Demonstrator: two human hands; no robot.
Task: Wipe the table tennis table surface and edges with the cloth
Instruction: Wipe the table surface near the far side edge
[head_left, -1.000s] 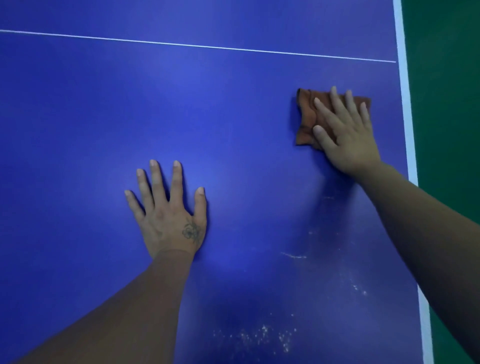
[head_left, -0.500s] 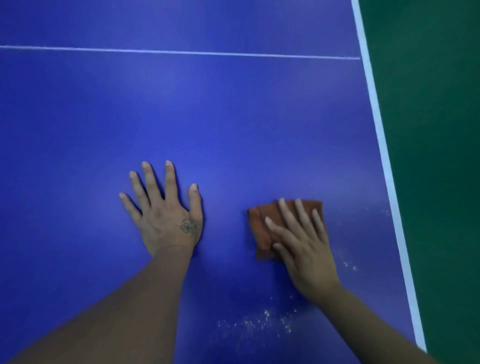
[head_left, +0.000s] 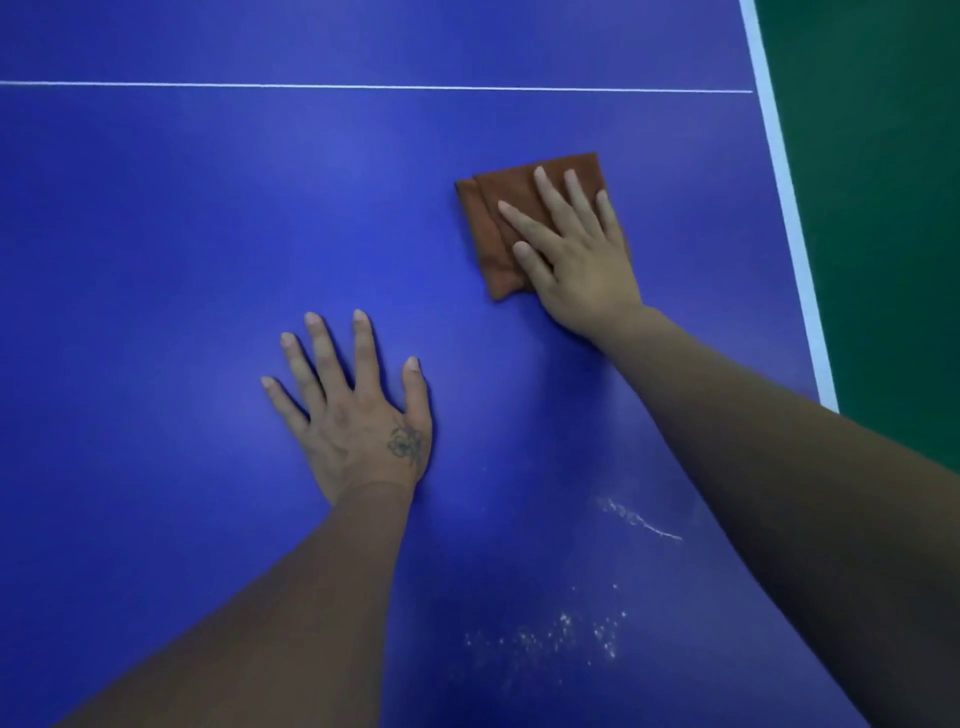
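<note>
Since half a second ago the right hand has carried the cloth away from the near area beside the left hand, out toward the far right of the surface. Its fingers lie straight and spread flat on top of the folded brown cloth, pressing it down; nothing is curled round it. The cloth's near right part is hidden under the palm, so its full outline cannot be made out. The left hand has kept its place, flat on the blue with fingers wide and holding nothing; a small dark mark sits near the thumb base.

Both forearms run off the lower edge of view, and the right arm covers part of the near right surface and its edge line. That white line runs down the right side, with green floor beyond it; the cloth lies near it but apart from it. A thin white line crosses the far surface, well beyond the cloth. Pale specks and a short pale streak lie near, between the two arms. Left of the hands the blue stretches open to the frame edge.
</note>
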